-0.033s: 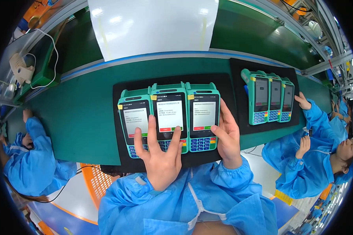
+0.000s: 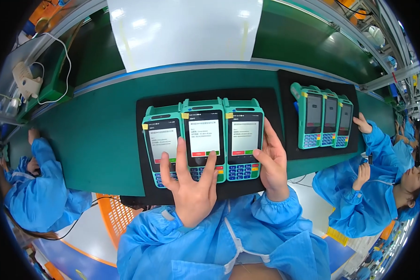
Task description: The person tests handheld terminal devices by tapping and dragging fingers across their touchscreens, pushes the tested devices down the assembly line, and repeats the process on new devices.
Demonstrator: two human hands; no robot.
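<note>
Three green payment terminals lie side by side, screens lit: the left terminal (image 2: 164, 140), the middle terminal (image 2: 204, 133) and the right terminal (image 2: 244, 135). Each shows a pale page with red and green buttons above a blue keypad. My left hand (image 2: 193, 196) is open, fingers spread over the left and middle terminals; one fingertip is by the middle one's green button. My right hand (image 2: 273, 168) grips the right terminal's side edge, its thumb by the green button on that screen.
A black mat (image 2: 140, 105) lies under the terminals on the green bench (image 2: 98, 126). Another black mat (image 2: 291, 135) at the right bears three more terminals (image 2: 329, 119), beside a co-worker's hand (image 2: 362, 123). A second co-worker (image 2: 42, 182) sits at the left. An orange basket (image 2: 114, 217) stands below the bench.
The whole scene sits very slightly farther right in the picture. My hands and the terminals keep their places relative to each other.
</note>
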